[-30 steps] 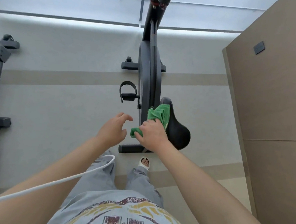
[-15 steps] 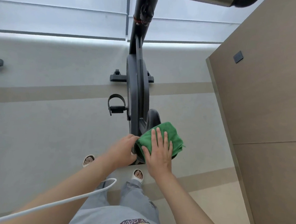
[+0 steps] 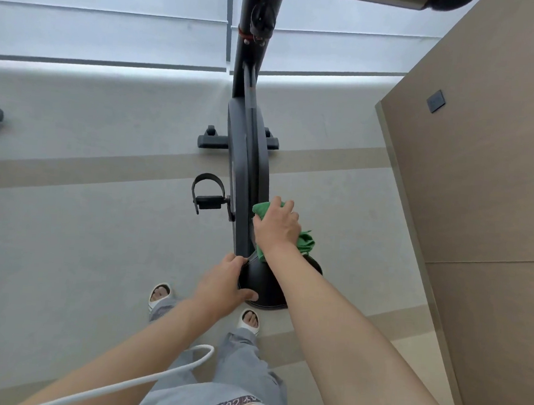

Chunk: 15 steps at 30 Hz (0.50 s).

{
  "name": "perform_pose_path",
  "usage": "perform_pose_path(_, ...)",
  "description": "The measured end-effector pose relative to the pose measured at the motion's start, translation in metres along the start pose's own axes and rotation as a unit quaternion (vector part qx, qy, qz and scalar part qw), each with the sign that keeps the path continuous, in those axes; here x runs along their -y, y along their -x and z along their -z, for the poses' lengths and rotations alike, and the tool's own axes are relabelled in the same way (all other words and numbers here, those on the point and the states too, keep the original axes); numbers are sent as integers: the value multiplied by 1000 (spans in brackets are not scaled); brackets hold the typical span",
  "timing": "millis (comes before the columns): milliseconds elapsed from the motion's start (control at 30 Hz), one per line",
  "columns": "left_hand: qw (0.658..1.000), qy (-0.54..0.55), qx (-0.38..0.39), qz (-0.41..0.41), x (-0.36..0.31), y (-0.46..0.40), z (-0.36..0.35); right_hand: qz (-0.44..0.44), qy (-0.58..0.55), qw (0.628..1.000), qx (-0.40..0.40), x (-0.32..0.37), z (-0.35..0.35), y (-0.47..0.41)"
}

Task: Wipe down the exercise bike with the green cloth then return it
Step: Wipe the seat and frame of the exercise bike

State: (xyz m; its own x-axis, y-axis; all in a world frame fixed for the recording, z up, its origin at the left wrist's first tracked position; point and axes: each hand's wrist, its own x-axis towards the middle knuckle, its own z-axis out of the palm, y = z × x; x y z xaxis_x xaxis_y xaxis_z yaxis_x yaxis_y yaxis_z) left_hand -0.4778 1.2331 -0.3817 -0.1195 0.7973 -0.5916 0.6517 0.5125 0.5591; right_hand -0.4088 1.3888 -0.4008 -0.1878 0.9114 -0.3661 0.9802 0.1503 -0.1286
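- Your right hand (image 3: 277,226) is gripping the bunched green cloth (image 3: 304,242), pressing it against the dark grey exercise bike frame (image 3: 245,181).
- Your left hand (image 3: 222,283) is clasping the black padded saddle (image 3: 263,284) edge.

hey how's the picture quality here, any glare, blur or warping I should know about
Head view: bright window light washes out the top and glares off the floor; wide-angle warping slants the wood panel; right hand, green cloth and saddle look sharp.

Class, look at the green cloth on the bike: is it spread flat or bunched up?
Bunched up. The green cloth is crumpled under the right hand, with folds poking out at the fingertips and beside the wrist, at the front of the saddle.
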Motion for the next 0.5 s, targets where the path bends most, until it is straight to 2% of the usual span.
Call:
perform_pose_path(267, 998, -49, -19, 24, -8, -2, -5, -13, 3, 998, 64, 24, 11, -49)
perform_pose_path(500, 998, -55, -28, 29, -7, 1, -6, -5, -50, 997, 56, 14, 17, -35)
